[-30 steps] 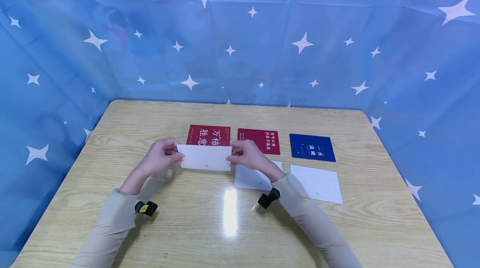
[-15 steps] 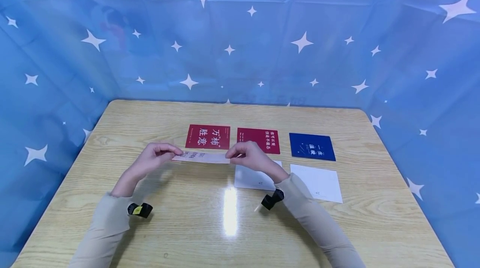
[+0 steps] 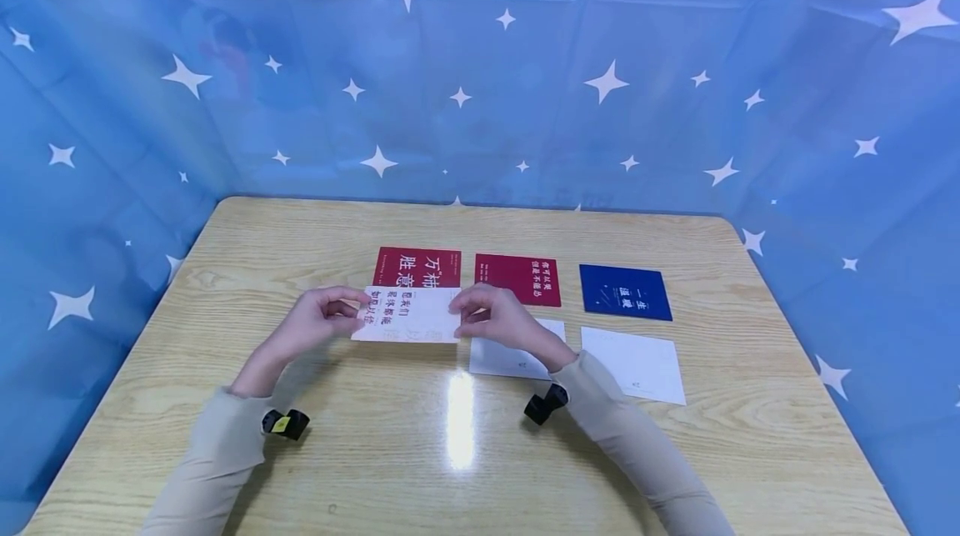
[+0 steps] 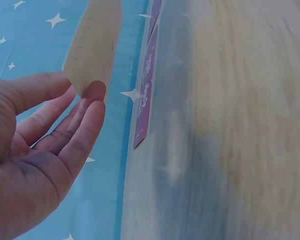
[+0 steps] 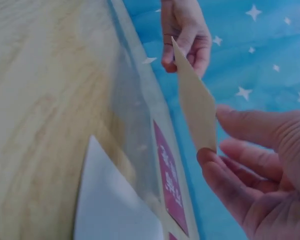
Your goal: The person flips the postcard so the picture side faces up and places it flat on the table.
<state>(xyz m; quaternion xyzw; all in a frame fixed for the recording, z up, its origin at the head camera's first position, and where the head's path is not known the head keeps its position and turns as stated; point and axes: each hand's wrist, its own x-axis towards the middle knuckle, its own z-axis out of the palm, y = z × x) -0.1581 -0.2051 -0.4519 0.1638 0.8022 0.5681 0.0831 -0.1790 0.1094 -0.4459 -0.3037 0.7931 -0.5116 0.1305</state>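
A white postcard (image 3: 411, 319) with dark printed characters on its left half is held up above the table, its printed side facing the head camera. My left hand (image 3: 311, 326) pinches its left end between thumb and fingers. At the opposite end, my right hand (image 3: 504, 319) grips the card the same way. The left wrist view shows the card (image 4: 96, 50) steeply angled, with fingertips at its near end. From the right wrist, the card (image 5: 196, 102) stretches between both hands. Its lifted top edge hides part of a red card (image 3: 417, 265) lying behind it.
Another red card (image 3: 536, 282) and a blue card (image 3: 625, 293) lie along the back row. In front of them are two white cards, one (image 3: 498, 359) partly under my right hand and one (image 3: 633, 365) farther right. A starry blue curtain (image 3: 480, 127) borders the wooden table (image 3: 390, 453).
The postcard has turned over: its nearly blank side faced the camera earlier, then it lay almost edge-on, and now the printed side shows. Both hands kept hold of its ends.
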